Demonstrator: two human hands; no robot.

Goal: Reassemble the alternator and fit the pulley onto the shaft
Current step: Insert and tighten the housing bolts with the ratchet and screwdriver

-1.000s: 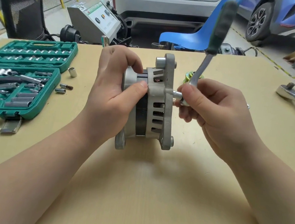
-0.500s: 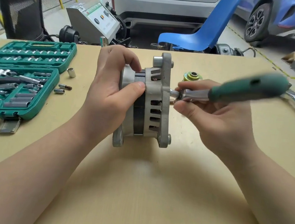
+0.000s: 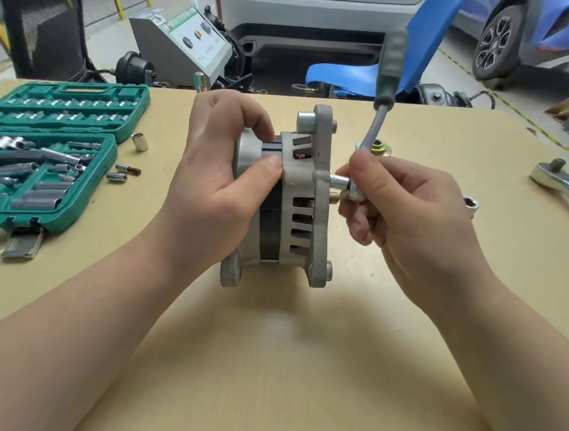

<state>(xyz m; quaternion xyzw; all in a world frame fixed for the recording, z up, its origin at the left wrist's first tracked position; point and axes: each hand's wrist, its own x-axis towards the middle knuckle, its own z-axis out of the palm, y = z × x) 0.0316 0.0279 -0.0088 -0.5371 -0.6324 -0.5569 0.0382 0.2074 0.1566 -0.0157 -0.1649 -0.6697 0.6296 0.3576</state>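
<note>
Nearby, pulley [image 3: 380, 150] sits behind ratchet [image 3: 380, 113].

Tan counter [image 3: 297, 371]: open green socket case [image 3: 80, 211] at left, loose sockets [image 3: 122, 170] just beside it; alternator [image 3: 298, 202] standing at centre; brass-coloured pulley [image 3: 381, 150] behind; chrome ratchet [image 3: 567, 188] at right.
</note>
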